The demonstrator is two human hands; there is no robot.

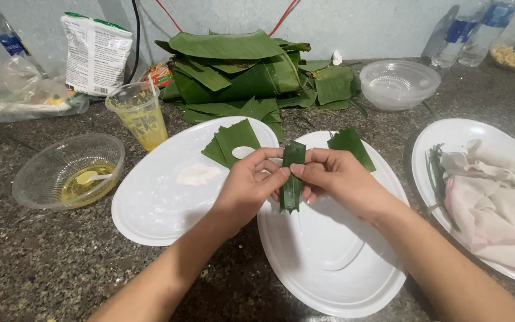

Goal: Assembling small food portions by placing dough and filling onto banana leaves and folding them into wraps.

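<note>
Leaf strip (292, 179) (glossy, folded narrow) pinched by both hands' fingertips (282, 172).

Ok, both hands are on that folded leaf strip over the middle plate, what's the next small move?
Probably press the fold tighter: both hands pinch the leaf strip upright over the middle plate, and its lower end hangs loose.
</note>
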